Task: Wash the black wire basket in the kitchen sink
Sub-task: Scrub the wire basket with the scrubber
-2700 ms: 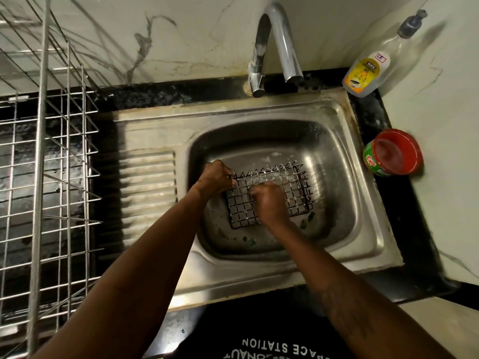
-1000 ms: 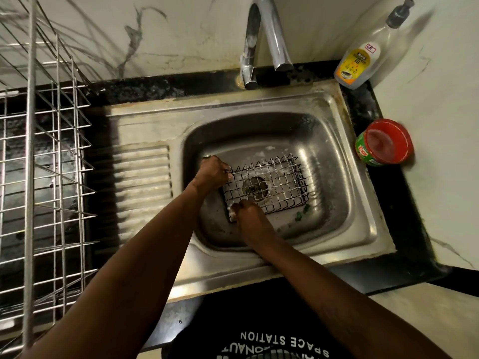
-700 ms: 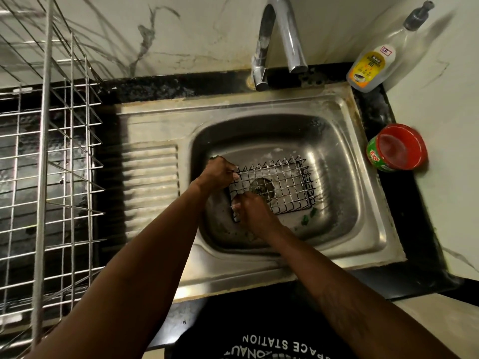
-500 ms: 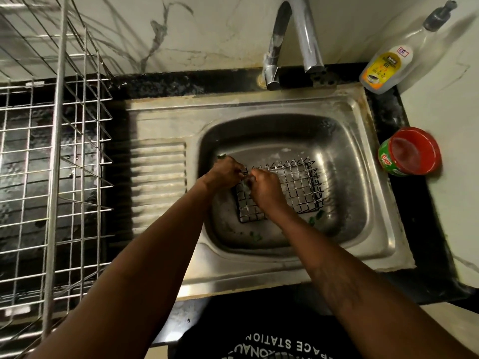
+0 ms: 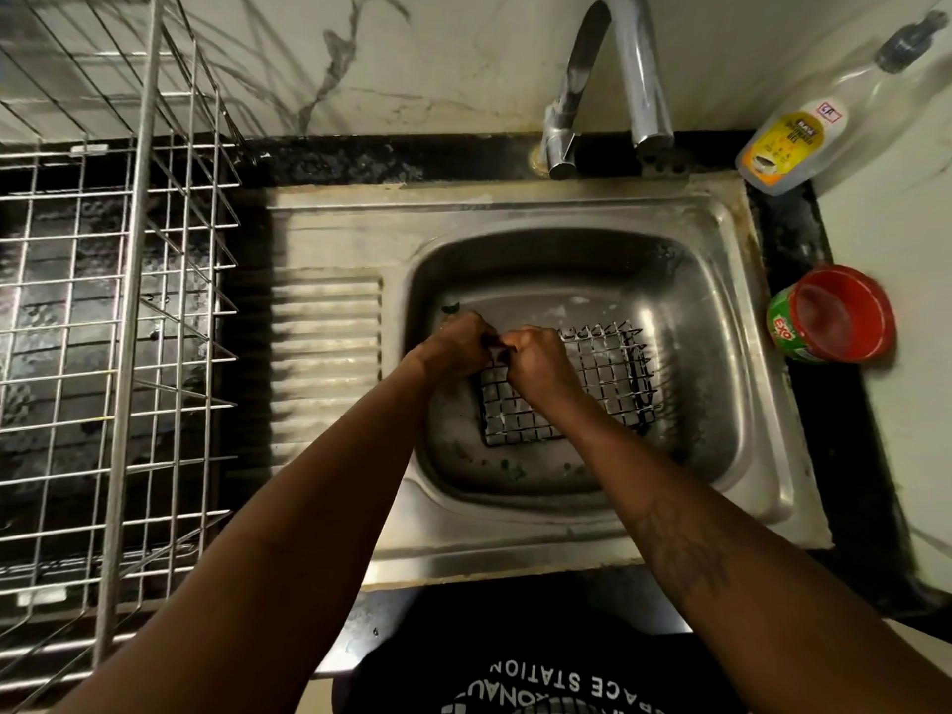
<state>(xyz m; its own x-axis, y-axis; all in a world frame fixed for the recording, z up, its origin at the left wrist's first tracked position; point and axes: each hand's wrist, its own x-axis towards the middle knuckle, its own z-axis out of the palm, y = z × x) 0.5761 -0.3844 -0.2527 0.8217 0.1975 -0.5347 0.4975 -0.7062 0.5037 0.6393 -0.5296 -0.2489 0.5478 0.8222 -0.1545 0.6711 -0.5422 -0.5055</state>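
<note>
Locate black wire basket (image 5: 592,383) flat on floor of sink (image 5: 515,538), lying lengthwise left to right. Note left hand (image 5: 456,347) curled round far-left corner wire. Note right hand (image 5: 536,365) touching it, fingers curled; cannot tell whether on wire or pad. Treat remaining mesh as lying right, nearer right hand. Against earlier frames, register right-hand shift from near-left edge to far-left corner.

Black shirt (image 5: 453,631), white lettering (image 5: 561,685); bare forearms (image 5: 309,507); tattoo (image 5: 680,548) on right.

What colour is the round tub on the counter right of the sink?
The round tub is red on top with a green side; the head view shows it best.
</note>
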